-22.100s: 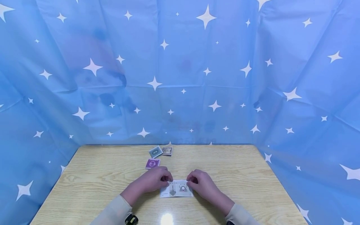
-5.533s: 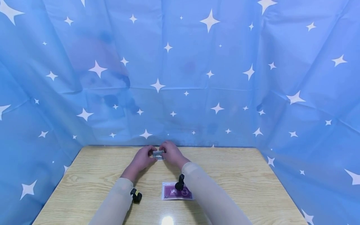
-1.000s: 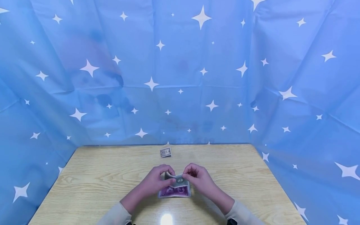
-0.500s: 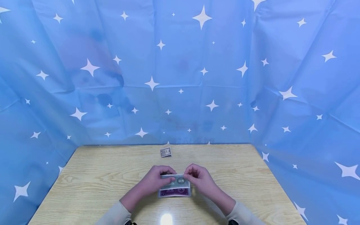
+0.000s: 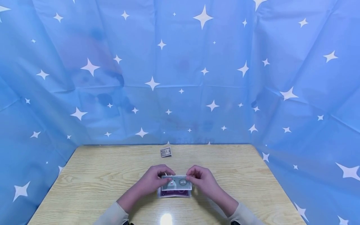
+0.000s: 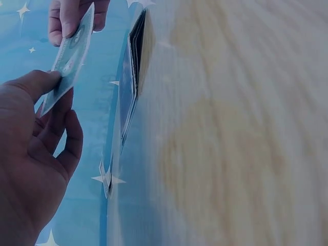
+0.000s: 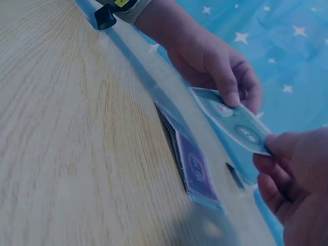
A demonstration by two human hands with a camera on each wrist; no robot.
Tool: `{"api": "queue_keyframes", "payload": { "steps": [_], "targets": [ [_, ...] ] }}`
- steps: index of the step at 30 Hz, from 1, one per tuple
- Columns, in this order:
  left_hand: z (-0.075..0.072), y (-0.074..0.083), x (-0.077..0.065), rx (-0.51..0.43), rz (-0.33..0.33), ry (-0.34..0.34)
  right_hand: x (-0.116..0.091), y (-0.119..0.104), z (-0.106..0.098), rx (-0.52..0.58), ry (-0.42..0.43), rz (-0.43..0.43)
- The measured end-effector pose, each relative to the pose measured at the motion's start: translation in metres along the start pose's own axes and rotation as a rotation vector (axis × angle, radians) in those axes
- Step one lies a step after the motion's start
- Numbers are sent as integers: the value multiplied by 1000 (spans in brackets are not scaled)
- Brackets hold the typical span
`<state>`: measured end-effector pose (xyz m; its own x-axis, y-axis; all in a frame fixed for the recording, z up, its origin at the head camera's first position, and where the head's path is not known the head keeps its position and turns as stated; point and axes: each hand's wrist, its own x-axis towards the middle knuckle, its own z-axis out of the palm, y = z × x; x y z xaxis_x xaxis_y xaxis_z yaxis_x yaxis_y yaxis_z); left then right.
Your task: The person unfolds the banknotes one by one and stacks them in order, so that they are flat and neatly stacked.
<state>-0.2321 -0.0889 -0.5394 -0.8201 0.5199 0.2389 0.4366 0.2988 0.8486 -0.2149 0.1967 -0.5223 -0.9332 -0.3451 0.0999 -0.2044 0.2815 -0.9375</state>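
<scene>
A green banknote (image 5: 176,183) is stretched out flat between my two hands, raised above the table. My left hand (image 5: 153,181) pinches its left end between thumb and fingers. The right end is pinched by my right hand (image 5: 203,181). Below it lies a stack of creased banknotes (image 5: 175,193) with a purple one on top, partly covered by the green note in the head view. In the right wrist view the purple stack (image 7: 195,171) shows its layered edge, standing a little off the wood, apart from the green banknote (image 7: 233,120).
A small folded grey-brown banknote (image 5: 166,152) lies near the back edge of the wooden table (image 5: 230,168). A blue curtain with white stars (image 5: 180,78) hangs behind the table and along both sides.
The green banknote was bent and partly folded a second ago and is now spread flat. My hands have moved slightly apart. Earlier, it lay folded near the back and was picked up there.
</scene>
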Motion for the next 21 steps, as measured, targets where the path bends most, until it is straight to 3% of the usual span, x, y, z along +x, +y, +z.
{"api": "queue_keyframes", "payload": {
  "steps": [7,21],
  "targets": [
    [-4,0,-2,-19,9,-34,-2,3,0,-25,2,-4],
    [-6,-4,-7,-29,-16,-40,-4,7,-2,-90,13,27]
  ]
}}
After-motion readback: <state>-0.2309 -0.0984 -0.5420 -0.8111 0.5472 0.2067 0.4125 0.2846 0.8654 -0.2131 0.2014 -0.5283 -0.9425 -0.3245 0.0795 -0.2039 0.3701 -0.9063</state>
